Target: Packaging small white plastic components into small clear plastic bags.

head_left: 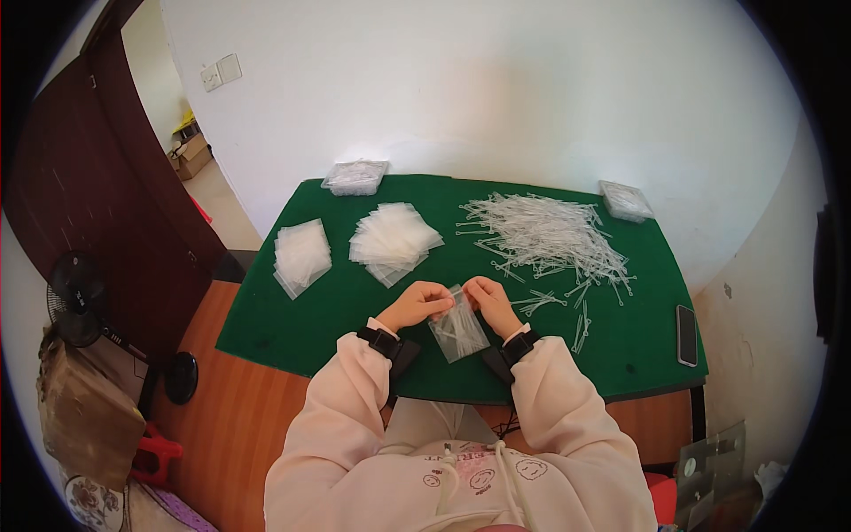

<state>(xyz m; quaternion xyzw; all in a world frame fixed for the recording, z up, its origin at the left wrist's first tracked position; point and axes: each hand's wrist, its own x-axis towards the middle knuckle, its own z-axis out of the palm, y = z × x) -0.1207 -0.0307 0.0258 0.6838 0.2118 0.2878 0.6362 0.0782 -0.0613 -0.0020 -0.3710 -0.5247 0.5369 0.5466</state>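
A clear zip bag (459, 332) with several thin clear sticks inside hangs between my hands over the table's near edge. My left hand (417, 303) pinches its upper left corner, and my right hand (490, 301) grips the upper right corner. To the right, beyond my right hand, lies a big heap of clear plastic sticks with small looped ends (545, 232). A few loose sticks (541, 302) lie nearer, beside my right hand. Past my left hand, flat empty zip bags (394, 239) are fanned out, with a smaller stack of bags (302, 255) farther left.
The green-covered table (355, 324) stands against a white wall. A clear box (355, 177) sits at its back left, another clear box (626, 202) at its back right. A phone (686, 335) lies by the right edge. On the floor at left stands a black fan (78, 297).
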